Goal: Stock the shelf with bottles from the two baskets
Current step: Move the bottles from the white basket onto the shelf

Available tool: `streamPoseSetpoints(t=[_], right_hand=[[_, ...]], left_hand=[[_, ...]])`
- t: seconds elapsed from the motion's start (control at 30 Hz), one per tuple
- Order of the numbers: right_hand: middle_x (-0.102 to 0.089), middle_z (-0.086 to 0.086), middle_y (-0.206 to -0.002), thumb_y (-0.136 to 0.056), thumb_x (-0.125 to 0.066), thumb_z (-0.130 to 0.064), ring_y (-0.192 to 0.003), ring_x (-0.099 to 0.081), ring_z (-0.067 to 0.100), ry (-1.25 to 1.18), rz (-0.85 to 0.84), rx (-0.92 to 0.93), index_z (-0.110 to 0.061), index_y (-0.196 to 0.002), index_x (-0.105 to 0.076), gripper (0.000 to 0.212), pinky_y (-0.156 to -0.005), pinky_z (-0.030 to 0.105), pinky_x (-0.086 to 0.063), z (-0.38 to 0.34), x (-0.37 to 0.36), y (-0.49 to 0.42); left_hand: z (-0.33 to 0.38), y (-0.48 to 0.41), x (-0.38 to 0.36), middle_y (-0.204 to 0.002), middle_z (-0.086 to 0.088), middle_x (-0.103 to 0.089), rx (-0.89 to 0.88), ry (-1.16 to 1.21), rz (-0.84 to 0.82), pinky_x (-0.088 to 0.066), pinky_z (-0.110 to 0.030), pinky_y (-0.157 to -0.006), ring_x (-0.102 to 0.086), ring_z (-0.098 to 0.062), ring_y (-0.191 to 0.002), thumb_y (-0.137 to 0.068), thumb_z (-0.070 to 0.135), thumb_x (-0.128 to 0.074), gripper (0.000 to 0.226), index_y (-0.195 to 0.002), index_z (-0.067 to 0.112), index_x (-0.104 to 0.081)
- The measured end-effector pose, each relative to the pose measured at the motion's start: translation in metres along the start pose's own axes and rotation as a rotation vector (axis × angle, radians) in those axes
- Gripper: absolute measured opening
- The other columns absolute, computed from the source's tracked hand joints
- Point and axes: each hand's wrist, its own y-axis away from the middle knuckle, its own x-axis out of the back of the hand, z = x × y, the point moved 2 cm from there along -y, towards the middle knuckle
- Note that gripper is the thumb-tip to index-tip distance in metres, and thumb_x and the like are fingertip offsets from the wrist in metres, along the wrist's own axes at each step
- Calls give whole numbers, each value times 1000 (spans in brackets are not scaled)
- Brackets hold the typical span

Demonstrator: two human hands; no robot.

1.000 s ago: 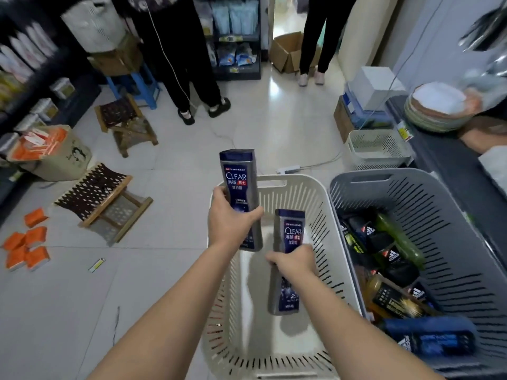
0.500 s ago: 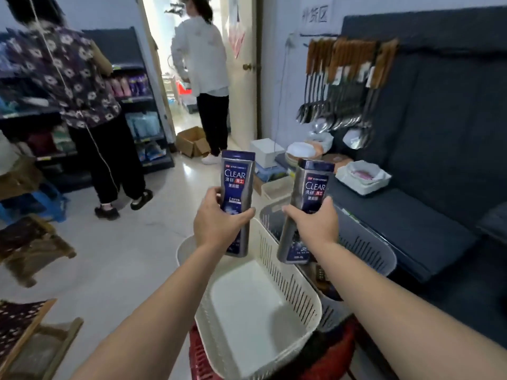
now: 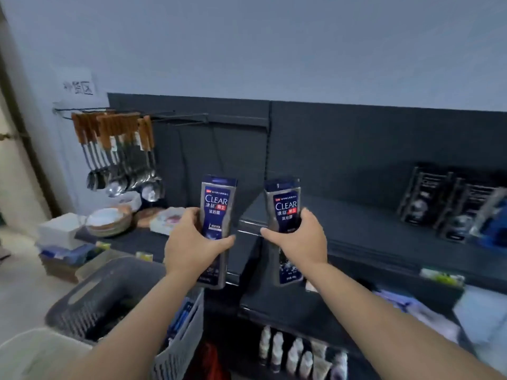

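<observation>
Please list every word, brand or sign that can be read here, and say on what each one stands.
"CLEAR": on the label of the left bottle.
"CLEAR": on the label of the right bottle.
Chinese characters under both brand names: too blurred to read.
The paper sign: handwritten characters, blurred; only the last looks like "区".
The dark packages at the right: print too blurred to read.

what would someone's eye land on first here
Dead centre, the left hand grips one upright CLEAR bottle and the right hand grips a second CLEAR bottle, both held up in front of the dark shelf. At upper left a row of wood-handled ladles hangs from hooks, and the grey basket sits at lower left.
</observation>
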Motion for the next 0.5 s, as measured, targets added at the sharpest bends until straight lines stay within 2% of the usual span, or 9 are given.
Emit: streamPoseSetpoints(t=[0.17,0.27,0.4,0.5], right_hand=[[-62,-7,-93,-58,-85,-50,-81,-60,8,21,191,-51,-26,-89,-54,49,-64,27,-44,60,115,-26],[-64,-7,-94,-57,-84,-52,-83,-61,10,61,270,-107,-27,-90,-55,51,-69,30,-47,101,176,-36],[-63,-8,-93,-58,-84,-51,-83,-61,11,120,332,-147,-27,-90,-54,49,-70,32,-48,154,247,-50],[-63,-7,-92,-58,-85,-47,-83,-60,11,130,371,-174,-26,-91,-54,50,-73,34,-51,189,288,-64]], left_hand=[[82,14,-110,-92,21,-63,-113,103,-179,-51,-28,-71,-61,1,-81,-55,45,-88,68,-109,34,-49],[126,31,-172,-91,22,-62,-131,137,-258,-50,-27,-70,-60,3,-79,-56,43,-88,67,-108,35,-47],[177,49,-244,-93,18,-62,-172,127,-305,-53,-32,-71,-63,-6,-81,-54,50,-85,67,-105,36,-43],[211,57,-289,-92,18,-61,-180,123,-321,-49,-30,-68,-62,-8,-80,-54,52,-84,66,-102,35,-41]])
